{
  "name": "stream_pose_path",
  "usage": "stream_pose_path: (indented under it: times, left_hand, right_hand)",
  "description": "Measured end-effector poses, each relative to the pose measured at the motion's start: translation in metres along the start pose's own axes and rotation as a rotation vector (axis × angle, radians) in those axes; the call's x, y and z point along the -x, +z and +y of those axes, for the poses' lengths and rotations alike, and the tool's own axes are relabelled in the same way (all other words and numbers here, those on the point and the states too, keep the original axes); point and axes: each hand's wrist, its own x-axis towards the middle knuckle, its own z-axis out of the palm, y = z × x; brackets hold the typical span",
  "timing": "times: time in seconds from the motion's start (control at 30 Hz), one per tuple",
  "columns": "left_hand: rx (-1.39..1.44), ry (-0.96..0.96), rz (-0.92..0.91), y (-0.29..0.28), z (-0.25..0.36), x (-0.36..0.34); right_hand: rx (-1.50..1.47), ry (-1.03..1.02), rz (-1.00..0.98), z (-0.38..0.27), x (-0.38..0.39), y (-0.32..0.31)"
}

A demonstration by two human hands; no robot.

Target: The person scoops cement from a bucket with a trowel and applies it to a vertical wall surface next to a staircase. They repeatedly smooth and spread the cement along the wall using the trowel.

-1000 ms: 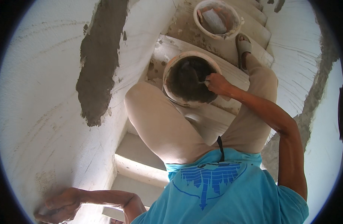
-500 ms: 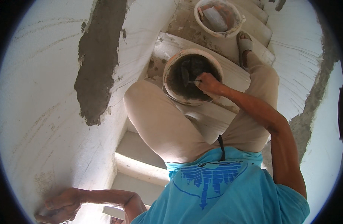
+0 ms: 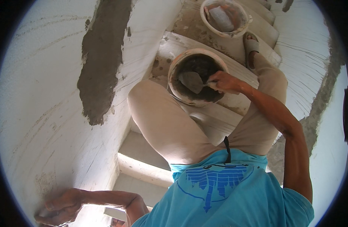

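Note:
My right hand (image 3: 224, 81) is closed around the handle of a trowel (image 3: 191, 81). The broad grey blade lies flat over dark wet mortar (image 3: 200, 65) inside a round bucket (image 3: 174, 87) with a stained, pale rim. That bucket rests on a stair step between my knees. At the lower left, my left hand (image 3: 62, 207) leans against the white wall (image 3: 41, 143), its fingers stretched out and holding nothing; its fingertips fall in shadow near the picture's rim.
A second tub (image 3: 245, 29) with a pale, wrapped-looking object in it stands on a higher step, beside my sandalled foot (image 3: 251, 47). Dark mortar patches (image 3: 102, 64) mark the left wall, and another strip (image 3: 323, 90) runs along the right wall. Lower steps (image 3: 143, 166) descend at the left.
My right hand has shifted slightly right, and the trowel has turned from edge-on to show its broad face. My left hand stays against the wall.

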Motion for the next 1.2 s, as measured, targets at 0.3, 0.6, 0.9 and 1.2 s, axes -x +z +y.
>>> stream_pose_path:
  times: [0.3,0.6,0.9,1.2]
  left_hand:
    - [-0.038,0.007,-0.040,-0.002,-0.005,0.002]
    - [0.000,-0.080,-0.105,-0.003,-0.006,0.004]
    - [-0.011,-0.059,-0.111,-0.005,-0.011,0.005]
    - [0.007,-0.017,-0.048,-0.001,-0.004,0.007]
  right_hand:
    - [0.154,-0.067,-0.051,-0.023,0.026,-0.033]
    - [0.261,-0.535,-0.161,0.002,0.021,-0.060]
    - [0.065,-0.066,-0.108,-0.013,0.029,-0.065]
    - [0.694,0.071,0.212,0.005,0.029,-0.008]
